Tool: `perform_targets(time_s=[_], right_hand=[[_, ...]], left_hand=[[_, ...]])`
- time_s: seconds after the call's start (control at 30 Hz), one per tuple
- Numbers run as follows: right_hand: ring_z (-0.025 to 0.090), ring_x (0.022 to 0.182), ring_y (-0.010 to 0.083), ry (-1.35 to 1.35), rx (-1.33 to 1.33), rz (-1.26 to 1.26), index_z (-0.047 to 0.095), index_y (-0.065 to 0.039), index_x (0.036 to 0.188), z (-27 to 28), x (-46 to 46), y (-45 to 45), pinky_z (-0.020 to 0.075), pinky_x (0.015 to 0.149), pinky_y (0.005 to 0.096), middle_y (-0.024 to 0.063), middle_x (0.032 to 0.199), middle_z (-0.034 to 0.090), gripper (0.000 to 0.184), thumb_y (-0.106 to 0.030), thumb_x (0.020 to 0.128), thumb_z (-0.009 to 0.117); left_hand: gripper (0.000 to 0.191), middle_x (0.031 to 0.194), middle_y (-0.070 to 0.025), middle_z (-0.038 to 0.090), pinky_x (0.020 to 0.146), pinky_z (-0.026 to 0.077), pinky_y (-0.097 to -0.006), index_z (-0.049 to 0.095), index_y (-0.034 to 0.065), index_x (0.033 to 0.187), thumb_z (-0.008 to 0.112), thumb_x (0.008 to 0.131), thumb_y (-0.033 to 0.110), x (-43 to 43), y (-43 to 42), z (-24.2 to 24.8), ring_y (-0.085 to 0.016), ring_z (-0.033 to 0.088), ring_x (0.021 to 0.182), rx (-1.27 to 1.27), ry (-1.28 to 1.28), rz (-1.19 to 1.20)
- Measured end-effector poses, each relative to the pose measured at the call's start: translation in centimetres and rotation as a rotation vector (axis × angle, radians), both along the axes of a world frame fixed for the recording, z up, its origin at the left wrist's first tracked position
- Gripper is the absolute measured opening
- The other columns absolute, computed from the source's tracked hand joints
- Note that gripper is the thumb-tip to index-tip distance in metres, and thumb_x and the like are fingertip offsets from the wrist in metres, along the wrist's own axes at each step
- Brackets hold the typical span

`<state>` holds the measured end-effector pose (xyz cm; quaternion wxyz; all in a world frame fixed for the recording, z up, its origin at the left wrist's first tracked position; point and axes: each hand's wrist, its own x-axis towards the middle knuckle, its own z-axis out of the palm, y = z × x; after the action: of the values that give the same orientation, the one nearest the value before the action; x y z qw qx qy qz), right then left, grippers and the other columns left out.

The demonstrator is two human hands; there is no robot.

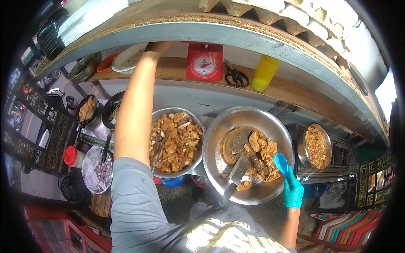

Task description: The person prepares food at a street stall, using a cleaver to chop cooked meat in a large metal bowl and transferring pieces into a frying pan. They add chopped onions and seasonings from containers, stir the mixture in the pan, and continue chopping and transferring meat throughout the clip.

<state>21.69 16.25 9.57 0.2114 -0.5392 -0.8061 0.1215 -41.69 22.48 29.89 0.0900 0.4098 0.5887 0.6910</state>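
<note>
My right hand [293, 193], in a teal glove, grips a blue plastic spoon [281, 163] at the right rim of a large steel basin [215, 132]. Inside the basin lies a round chopping board [232, 142], with pieces of browned cooked meat [269, 155] on and beside it. A cleaver [239, 169] rests there, its dark handle over the near rim. My bare left hand [160, 46] is stretched far forward to the shelf, near a white bowl [126, 60] and a red dial scale [205, 64]. The upper shelf edge hides its fingers, so its grip cannot be seen.
Left of the basin, a steel bowl [200, 121] holds cooked meat and tongs [160, 147]. Scissors [235, 76] and a yellow bottle [265, 73] stand on the lower shelf. Egg trays [269, 15] sit above. Further right is a bowl of chopped food [316, 147]; pans [88, 109] stand left.
</note>
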Motion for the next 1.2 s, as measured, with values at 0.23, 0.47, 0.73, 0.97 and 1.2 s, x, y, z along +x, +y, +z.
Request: perform_targets(time_s=[0.23, 0.47, 0.73, 0.97, 1.2], right_hand=[[0.069, 0.081, 0.0295, 0.068, 0.078, 0.053, 0.057, -0.017, 0.139, 0.6, 0.1, 1.0, 0.0529, 0.074, 0.0379, 0.0229, 0.102, 0.068, 0.055, -0.001, 0.088, 0.065], [0.067, 0.074, 0.033, 0.061, 0.112, 0.044, 0.056, -0.017, 0.14, 1.0, 1.6, 2.2, 0.0523, 0.07, 0.0407, 0.0231, 0.096, 0.067, 0.054, -0.002, 0.088, 0.065], [0.06, 0.075, 0.0152, 0.121, 0.006, 0.007, 0.056, -0.012, 0.14, 0.1, 5.3, 4.7, 0.0507, 0.074, 0.0318, 0.0145, 0.094, 0.07, 0.049, -0.001, 0.092, 0.062], [0.054, 0.073, 0.013, 0.305, -0.011, 0.169, 0.055, -0.006, 0.139, -2.2, 6.2, 9.4, 0.0486, 0.067, 0.0311, 0.0063, 0.097, 0.068, 0.046, 0.0, 0.094, 0.059], [0.068, 0.093, 0.0227, 0.375, 0.042, 0.412, 0.057, -0.004, 0.137, -3.1, 3.1, 12.6, 0.0522, 0.082, 0.0348, 0.0172, 0.111, 0.07, 0.046, -0.001, 0.092, 0.061]], left_hand=[[0.019, 0.105, -0.0155, 0.066, 0.076, 0.053, -0.0395, 0.062, 0.0039, 0.11, 0.053, 0.096, 0.013, 0.4, -0.9, 0.5, -0.029, 0.063, 0.093, 0.001, -0.187, -0.076], [0.017, 0.101, -0.0147, 0.065, 0.072, 0.053, -0.0373, 0.062, 0.0039, 0.108, 0.053, 0.096, 0.013, 1.4, -1.1, 1.1, -0.027, 0.062, 0.09, 0.01, -0.283, -0.1], [0.015, 0.098, -0.0137, 0.065, 0.068, 0.054, -0.0349, 0.062, 0.0038, 0.106, 0.053, 0.097, 0.013, 3.0, -2.1, 2.5, -0.025, 0.061, 0.087, 0.008, -0.329, -0.061], [0.013, 0.086, -0.0119, 0.062, 0.059, 0.05, -0.033, 0.06, 0.0013, 0.101, 0.054, 0.097, 0.012, 6.9, -8.4, 1.0, -0.022, 0.059, 0.073, 0.013, -0.278, 0.131], [0.02, 0.066, -0.0051, 0.057, 0.042, 0.045, -0.0289, 0.058, -0.0023, 0.098, 0.052, 0.099, 0.016, 8.0, -22.4, -3.5, -0.016, 0.057, 0.052, 0.002, -0.336, 0.546]])
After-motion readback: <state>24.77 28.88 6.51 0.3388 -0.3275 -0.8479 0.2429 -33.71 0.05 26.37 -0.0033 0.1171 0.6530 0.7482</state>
